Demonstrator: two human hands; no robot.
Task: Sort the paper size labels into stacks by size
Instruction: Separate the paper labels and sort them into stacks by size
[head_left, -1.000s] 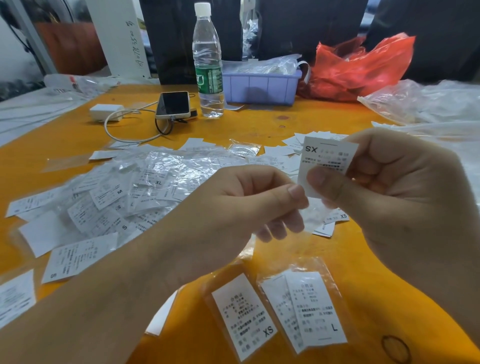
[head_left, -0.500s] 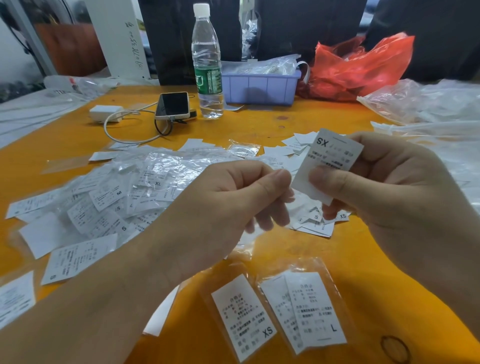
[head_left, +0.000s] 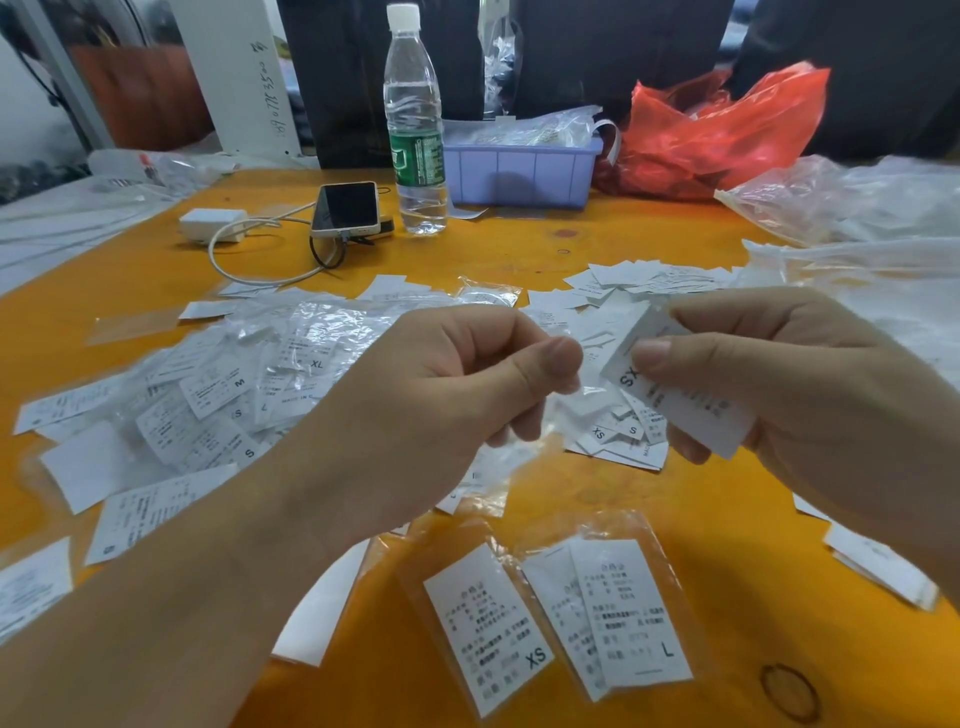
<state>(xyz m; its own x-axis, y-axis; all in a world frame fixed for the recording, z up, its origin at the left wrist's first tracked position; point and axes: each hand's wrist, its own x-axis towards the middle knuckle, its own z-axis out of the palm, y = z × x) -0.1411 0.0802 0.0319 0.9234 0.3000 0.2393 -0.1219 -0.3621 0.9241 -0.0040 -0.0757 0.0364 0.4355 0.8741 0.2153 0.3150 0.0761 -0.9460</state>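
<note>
The right hand (head_left: 810, 395) pinches a white paper label (head_left: 675, 400) printed XS between thumb and curled fingers, holding it tilted above the orange desk (head_left: 649, 499), right of centre. The left hand (head_left: 431, 410) hovers just beside it with its fingers curled and the thumb pressed against the forefinger; a thin clear plastic sleeve (head_left: 511, 447) hangs blurred below those fingers, and whether they actually pinch it cannot be told for sure. Under the held label lies a small heap of loose labels (head_left: 618, 441), several showing XS and S. To the left spreads a wide pile of bagged labels (head_left: 218, 395) in crinkled clear plastic, with M, XL, L and S readable among them. Near the front edge lie two bagged stacks side by side: one marked XS (head_left: 488, 629) and, touching its right side, one marked L (head_left: 628, 613). More loose labels (head_left: 639, 283) are scattered farther back on the right, beside crumpled clear bags (head_left: 852, 208). At the back of the desk stand a water bottle (head_left: 414, 124), a lilac plastic bin (head_left: 519, 174) and a red plastic bag (head_left: 722, 130); a phone (head_left: 347, 208) lies left of the bottle with a white charger (head_left: 213, 223) and its looped cable near it.
</note>
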